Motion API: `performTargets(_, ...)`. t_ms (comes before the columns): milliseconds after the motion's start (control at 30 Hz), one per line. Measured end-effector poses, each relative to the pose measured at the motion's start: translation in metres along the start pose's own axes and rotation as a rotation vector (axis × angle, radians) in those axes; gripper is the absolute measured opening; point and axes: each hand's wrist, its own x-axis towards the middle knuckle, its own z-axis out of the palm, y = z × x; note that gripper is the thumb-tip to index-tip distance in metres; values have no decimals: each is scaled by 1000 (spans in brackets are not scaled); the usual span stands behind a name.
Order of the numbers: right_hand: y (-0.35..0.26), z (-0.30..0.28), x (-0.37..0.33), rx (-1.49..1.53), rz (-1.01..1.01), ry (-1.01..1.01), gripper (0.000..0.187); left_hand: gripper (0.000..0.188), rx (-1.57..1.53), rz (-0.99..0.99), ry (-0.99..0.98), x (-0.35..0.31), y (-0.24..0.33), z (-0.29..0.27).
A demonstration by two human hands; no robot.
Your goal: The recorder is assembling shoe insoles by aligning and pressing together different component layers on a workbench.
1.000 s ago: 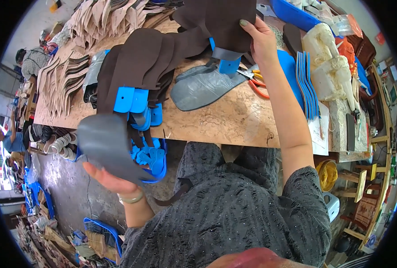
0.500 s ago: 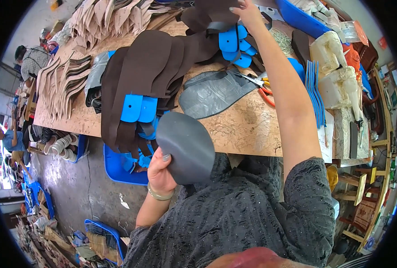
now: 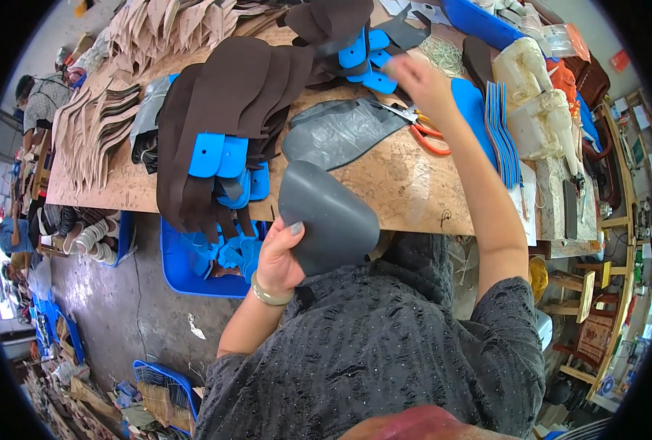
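My left hand (image 3: pixel 282 253) grips a curved dark grey sole-shaped sheet (image 3: pixel 329 216) by its edge, thumb on top, in front of my body just off the table's near edge. My right hand (image 3: pixel 414 79) is smeared by motion beside a cluster of blue tabs (image 3: pixel 368 60) with dark brown insoles (image 3: pixel 333 22); I cannot make out anything in its fingers. Below that hand lie orange-handled scissors (image 3: pixel 422 132) on a grey, tape-covered sole-shaped piece (image 3: pixel 337 133). To the left, a fanned stack of dark brown insoles (image 3: pixel 227 88) carries blue tabs (image 3: pixel 219 155) at its near ends.
The wooden table (image 3: pixel 406 194) also bears tan cut pieces (image 3: pixel 95 128), upright blue strips (image 3: pixel 503 136), cream shoe lasts (image 3: pixel 542 121) and a tangle of string (image 3: pixel 443 55). A blue bin (image 3: pixel 194 275) with blue scraps stands under its near left edge.
My right hand has come back toward me from the far brown pieces. The sheet in my left hand has tilted and shifted slightly right; the whole view has shifted a little.
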Motion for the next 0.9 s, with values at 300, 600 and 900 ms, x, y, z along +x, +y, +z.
performTargets(300,-69,46,-223,1080,547,-743,37,35,-253,103,73,33,-29,17)
performTargets(600,-22,-45,-207,588,694,-337,16,47,244,259,213,55,-35,-5)
performTargets(900,66,-117,-190,-265,283,329,17,46,2043,448,103,49,-53,-25)
